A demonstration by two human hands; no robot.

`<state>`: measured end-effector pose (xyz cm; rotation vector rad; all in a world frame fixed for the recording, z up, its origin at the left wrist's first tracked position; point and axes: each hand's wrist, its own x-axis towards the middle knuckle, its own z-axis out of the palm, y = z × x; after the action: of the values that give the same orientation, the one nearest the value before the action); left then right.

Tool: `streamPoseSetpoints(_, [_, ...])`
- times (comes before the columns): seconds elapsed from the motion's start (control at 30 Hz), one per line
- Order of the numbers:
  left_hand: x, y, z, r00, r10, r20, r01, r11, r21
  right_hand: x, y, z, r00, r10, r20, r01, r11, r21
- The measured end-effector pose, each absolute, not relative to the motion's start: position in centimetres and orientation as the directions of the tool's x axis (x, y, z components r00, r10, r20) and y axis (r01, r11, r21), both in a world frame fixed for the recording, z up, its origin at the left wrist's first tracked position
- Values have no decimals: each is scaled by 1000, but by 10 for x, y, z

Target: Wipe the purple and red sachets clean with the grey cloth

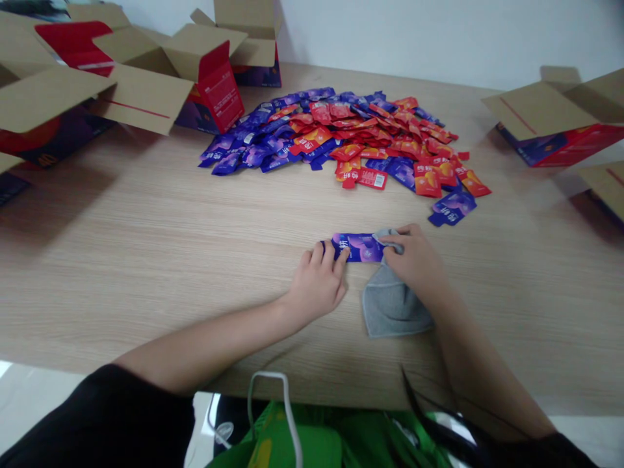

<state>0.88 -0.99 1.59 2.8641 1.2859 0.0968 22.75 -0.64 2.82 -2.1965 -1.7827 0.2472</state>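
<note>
A purple printed sachet [364,248] lies flat on the wooden table in front of me. My left hand [319,279] presses on its left end, fingers bent over the edge and thumb on the print. At the sachet's right end, my right hand [414,260] pinches a grey cloth [392,302] and holds a fold of it against the sachet. The rest of the cloth drapes down onto the table below that hand. Another purple sachet [453,207] lies by itself beyond my right hand.
A wide heap of red sachets [351,123] and purple sachets [258,140] spreads across the table's far side. Several open cardboard boxes [209,97] stand at the left and back. More open boxes [560,123] stand at the right. A white cable [287,409] hangs at the near edge.
</note>
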Motion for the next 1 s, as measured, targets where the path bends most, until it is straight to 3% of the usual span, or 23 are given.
streamPoseSetpoints(0.1, [8, -9, 15, 666, 744, 60, 744, -668, 25, 239, -3, 31, 264, 962, 64, 911, -227, -345])
streamPoseSetpoints(0.23, [8, -10, 14, 666, 742, 73, 743, -669, 29, 235, -1, 34, 236, 942, 237, 906, -125, -405])
streamPoseSetpoints(0.33, [8, -11, 14, 658, 749, 82, 748, -662, 38, 215, -4, 33, 40, 957, 289, 931, 69, -358])
streamPoseSetpoints(0.43, [9, -11, 14, 644, 761, 77, 761, -648, 42, 188, -10, 30, -129, 977, 171, 956, 168, -242])
streamPoseSetpoints(0.53, [10, -11, 15, 642, 764, 71, 764, -645, 31, 172, -13, 31, -87, 991, 105, 980, 104, -171])
streamPoseSetpoints(1.0, [9, -10, 14, 659, 748, 84, 748, -663, 29, 219, -6, 36, 215, 976, 8, 966, -212, -151])
